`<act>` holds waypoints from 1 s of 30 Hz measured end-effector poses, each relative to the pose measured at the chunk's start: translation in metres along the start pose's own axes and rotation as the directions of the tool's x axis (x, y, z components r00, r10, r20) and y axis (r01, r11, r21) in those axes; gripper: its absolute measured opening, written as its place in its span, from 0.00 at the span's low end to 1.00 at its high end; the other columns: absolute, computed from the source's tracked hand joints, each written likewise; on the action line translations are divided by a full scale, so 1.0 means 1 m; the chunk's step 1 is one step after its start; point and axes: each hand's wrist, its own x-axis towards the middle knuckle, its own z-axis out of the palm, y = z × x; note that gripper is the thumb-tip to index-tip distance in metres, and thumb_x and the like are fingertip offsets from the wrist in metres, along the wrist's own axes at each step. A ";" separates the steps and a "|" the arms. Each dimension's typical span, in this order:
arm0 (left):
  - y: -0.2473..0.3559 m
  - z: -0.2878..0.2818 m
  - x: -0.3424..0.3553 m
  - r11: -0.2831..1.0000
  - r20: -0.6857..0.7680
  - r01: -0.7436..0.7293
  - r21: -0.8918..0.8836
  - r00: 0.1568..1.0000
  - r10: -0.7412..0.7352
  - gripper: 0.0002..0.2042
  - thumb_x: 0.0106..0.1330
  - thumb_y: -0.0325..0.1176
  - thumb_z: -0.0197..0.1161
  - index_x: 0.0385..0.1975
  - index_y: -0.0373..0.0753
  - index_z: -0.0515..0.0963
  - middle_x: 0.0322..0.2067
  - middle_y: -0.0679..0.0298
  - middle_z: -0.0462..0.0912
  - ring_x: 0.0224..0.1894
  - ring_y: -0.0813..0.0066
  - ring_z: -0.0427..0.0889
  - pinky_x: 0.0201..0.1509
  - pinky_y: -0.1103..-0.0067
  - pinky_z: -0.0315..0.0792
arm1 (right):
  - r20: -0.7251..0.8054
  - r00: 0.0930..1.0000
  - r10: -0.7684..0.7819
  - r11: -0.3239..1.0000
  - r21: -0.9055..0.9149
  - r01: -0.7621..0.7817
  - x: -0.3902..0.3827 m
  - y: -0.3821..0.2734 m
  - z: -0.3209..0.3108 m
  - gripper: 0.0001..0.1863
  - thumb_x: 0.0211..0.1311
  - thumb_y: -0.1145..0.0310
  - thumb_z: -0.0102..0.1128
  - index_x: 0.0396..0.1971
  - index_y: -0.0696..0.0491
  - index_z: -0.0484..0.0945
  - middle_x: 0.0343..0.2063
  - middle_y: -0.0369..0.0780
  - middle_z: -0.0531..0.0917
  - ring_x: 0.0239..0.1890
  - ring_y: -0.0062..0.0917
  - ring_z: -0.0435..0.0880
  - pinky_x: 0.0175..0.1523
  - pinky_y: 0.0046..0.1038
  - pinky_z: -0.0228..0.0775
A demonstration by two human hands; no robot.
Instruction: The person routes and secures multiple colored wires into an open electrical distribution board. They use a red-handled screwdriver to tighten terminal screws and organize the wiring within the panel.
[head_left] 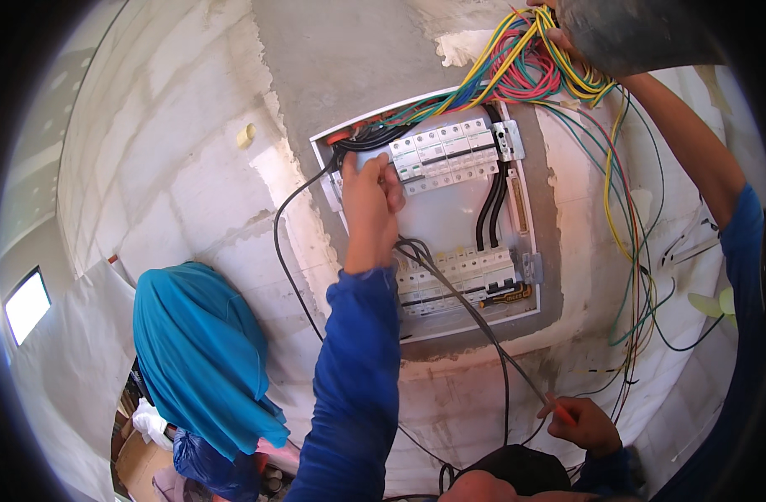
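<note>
My left hand (370,197) is at the upper left corner of a white distribution box (433,219) set into the wall. Its fingers are bent, with the fingertips closed on a black cable (284,207) that loops down outside the box. My right hand (586,425), low at the right, is closed around a slim red handle (564,412). Dark cables (460,294) run down from the box toward that hand; whether it also grips them I cannot tell. An upper row of white circuit breakers (442,153) is beside my left hand, and a lower row (454,276) is beneath.
At the upper right, a co-worker's arm (688,142) reaches to a coiled bundle of coloured wires (525,71). Loose wires (630,243) hang along the wall's right side. A turquoise cloth (195,343) covers something at left, above a dark blue plastic bag (215,464).
</note>
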 end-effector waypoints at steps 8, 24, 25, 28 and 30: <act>-0.006 -0.063 -0.091 0.510 0.130 -0.335 0.792 0.909 0.395 0.11 0.75 0.32 0.68 0.52 0.34 0.84 0.32 0.66 0.84 0.29 0.82 0.79 0.33 0.81 0.73 | 0.057 0.998 -0.008 1.000 -0.009 0.008 0.015 0.015 -0.018 0.21 0.60 0.61 0.79 0.50 0.54 0.89 0.42 0.42 0.90 0.47 0.26 0.86 0.59 0.33 0.75; 0.101 -0.077 -0.041 -0.295 0.370 -0.256 0.921 0.813 0.449 0.11 0.78 0.35 0.64 0.50 0.37 0.88 0.39 0.48 0.89 0.39 0.50 0.89 0.44 0.64 0.80 | 0.216 0.968 -0.130 0.984 0.145 0.100 0.057 0.028 -0.029 0.20 0.61 0.60 0.79 0.46 0.57 0.87 0.34 0.40 0.87 0.40 0.25 0.84 0.55 0.30 0.74; 0.104 -0.078 -0.036 -0.291 0.369 -0.256 0.922 0.808 0.459 0.11 0.78 0.35 0.64 0.49 0.37 0.88 0.39 0.49 0.90 0.37 0.50 0.89 0.44 0.64 0.80 | 0.222 0.967 -0.126 0.985 0.143 0.095 0.059 0.028 -0.028 0.20 0.61 0.60 0.79 0.46 0.57 0.87 0.34 0.40 0.87 0.40 0.25 0.83 0.56 0.30 0.74; 0.113 -0.080 -0.028 -0.323 0.391 -0.254 0.912 0.777 0.493 0.10 0.78 0.36 0.64 0.46 0.39 0.89 0.35 0.53 0.88 0.35 0.52 0.87 0.44 0.65 0.79 | 0.224 0.967 -0.120 0.987 0.127 0.093 0.061 0.032 -0.029 0.19 0.62 0.59 0.79 0.45 0.57 0.87 0.35 0.40 0.87 0.40 0.25 0.83 0.57 0.30 0.73; 0.117 -0.079 -0.029 -0.352 0.382 -0.220 0.910 0.777 0.500 0.10 0.78 0.36 0.64 0.46 0.39 0.89 0.35 0.53 0.87 0.36 0.53 0.86 0.45 0.66 0.79 | 0.213 0.969 -0.126 0.989 0.109 0.105 0.061 0.037 -0.031 0.19 0.61 0.60 0.79 0.45 0.57 0.87 0.35 0.40 0.88 0.40 0.25 0.84 0.56 0.31 0.74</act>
